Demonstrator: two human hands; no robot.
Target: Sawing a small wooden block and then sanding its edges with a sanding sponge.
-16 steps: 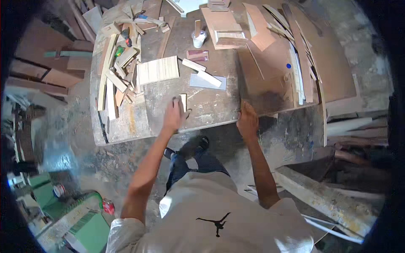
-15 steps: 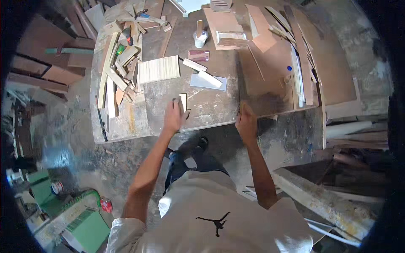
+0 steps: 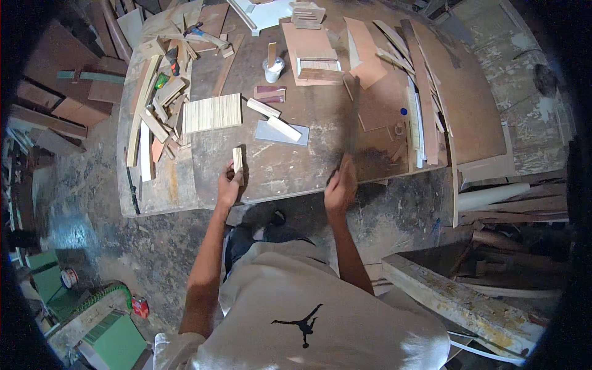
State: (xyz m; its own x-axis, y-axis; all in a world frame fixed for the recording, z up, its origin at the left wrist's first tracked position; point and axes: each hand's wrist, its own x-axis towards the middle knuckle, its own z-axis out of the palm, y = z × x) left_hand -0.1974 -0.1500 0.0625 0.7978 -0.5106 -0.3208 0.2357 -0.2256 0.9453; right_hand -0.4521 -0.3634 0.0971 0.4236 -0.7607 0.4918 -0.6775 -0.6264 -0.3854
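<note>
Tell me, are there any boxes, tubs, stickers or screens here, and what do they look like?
White cup-like tub: on the workbench, far side near the middle; round, a stick standing in it.
Small round can: on the floor at left; pale with a red rim.
Green machine housing: on the floor at lower left; boxy.
No screens or signs show.

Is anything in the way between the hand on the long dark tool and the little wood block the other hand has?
Nothing visible blocks it. The left hand holds the small wood block upright on the workbench, and the right hand grips the long dark tool. Only bare, stained benchtop lies between them.
</note>
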